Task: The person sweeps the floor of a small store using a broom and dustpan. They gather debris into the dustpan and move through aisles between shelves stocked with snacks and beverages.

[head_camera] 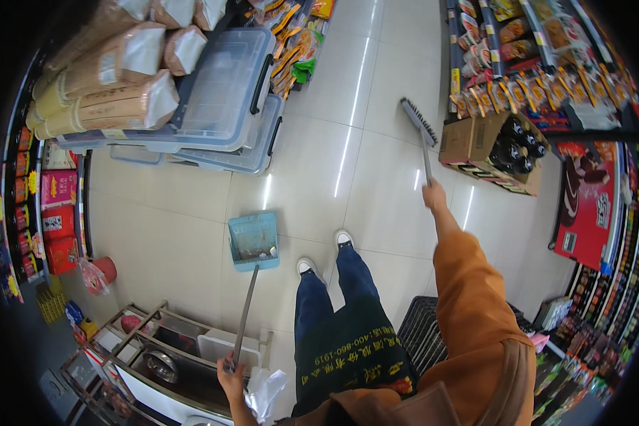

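Note:
My right hand point(434, 196) is closed on the grey handle of a broom point(419, 121), stretched out to the right. The broom's narrow head with dark bristles is near a cardboard box of dark bottles; whether it touches the floor I cannot tell. My left hand point(231, 373) grips the upper end of a long grey handle that runs to a light blue plastic dustpan point(254, 239). The dustpan is on the tiled floor, left of my white-toed shoes, with some dirt and small pale scraps in it.
Clear plastic storage boxes point(218, 90) with paper sacks point(122, 101) on top stand ahead left. A metal rack point(186, 367) is at lower left. A cardboard box of bottles point(471, 141) sits below snack shelves on the right, near a red freezer point(588, 202). Black crates point(423, 335) stand beside my legs.

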`<control>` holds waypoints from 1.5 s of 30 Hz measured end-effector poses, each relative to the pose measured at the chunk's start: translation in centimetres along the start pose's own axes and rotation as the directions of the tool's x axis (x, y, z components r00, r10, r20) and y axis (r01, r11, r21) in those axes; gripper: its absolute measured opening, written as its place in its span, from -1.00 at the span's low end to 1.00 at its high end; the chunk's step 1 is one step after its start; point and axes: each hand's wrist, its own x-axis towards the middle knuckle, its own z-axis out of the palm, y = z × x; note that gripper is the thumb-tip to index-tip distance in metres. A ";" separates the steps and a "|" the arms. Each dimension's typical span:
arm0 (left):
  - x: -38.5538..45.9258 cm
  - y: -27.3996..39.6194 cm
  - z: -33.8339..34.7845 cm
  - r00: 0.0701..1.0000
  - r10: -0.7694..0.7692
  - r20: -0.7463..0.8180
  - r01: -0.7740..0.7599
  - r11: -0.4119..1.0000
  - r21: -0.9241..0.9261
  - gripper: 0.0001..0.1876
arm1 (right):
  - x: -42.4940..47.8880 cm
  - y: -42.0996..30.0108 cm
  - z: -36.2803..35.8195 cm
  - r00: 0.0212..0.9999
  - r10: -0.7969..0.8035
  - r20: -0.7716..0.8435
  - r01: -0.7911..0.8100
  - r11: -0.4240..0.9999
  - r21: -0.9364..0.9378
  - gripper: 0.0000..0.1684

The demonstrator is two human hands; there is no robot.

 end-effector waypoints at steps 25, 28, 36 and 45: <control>-3.2 -0.8 1.7 0.998 -0.066 0.009 0.066 0.998 -0.011 -0.78 | -17.2 6.2 -4.5 0.837 -0.385 0.388 0.468 0.871 -0.145 -0.50; -1.5 -0.3 -0.3 0.995 0.026 0.099 -0.038 0.992 0.123 -0.76 | -17.9 6.7 -4.7 0.887 -0.384 0.255 0.401 0.916 -0.014 -0.52; 4.9 0.2 -2.9 0.953 0.143 0.266 -0.242 0.889 0.389 -0.73 | -7.1 -4.3 4.8 0.980 -0.067 0.189 0.058 0.997 0.050 -0.57; 9.3 -0.2 -4.7 0.899 0.260 0.352 -0.424 0.718 0.552 -0.72 | -24.5 -2.1 12.5 0.897 -0.283 0.339 0.367 0.905 -0.217 -0.50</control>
